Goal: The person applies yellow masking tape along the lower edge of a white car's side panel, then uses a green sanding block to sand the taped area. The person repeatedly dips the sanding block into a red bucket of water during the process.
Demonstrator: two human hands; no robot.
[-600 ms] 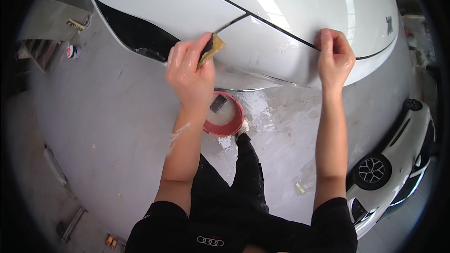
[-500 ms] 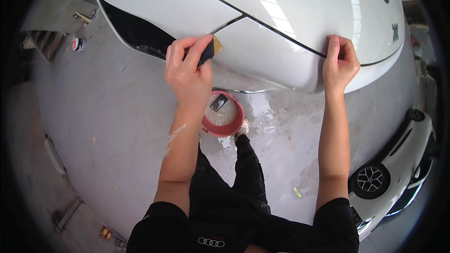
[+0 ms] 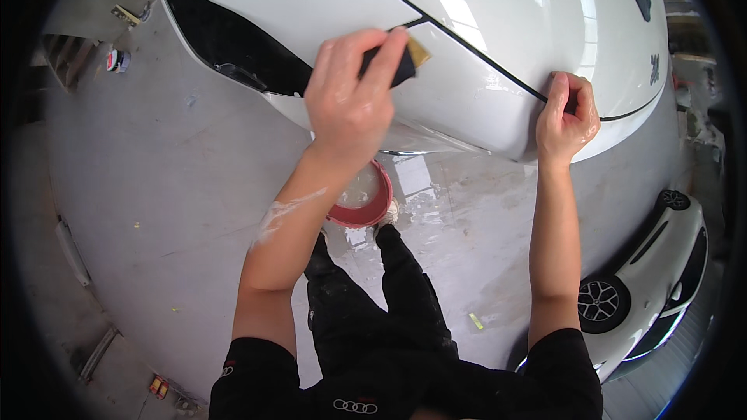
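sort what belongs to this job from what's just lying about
In the job:
dark-and-tan pad in the left hand
white car front at the right hand
likely the red bucket of cloudy liquid

Lying or standing about:
small white tub
yellow strip
parked car

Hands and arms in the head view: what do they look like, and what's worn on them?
The left hand and right hand are bare, ungloved and wet-looking. The left forearm has a whitish smear. The left sleeve and right sleeve are short and black.
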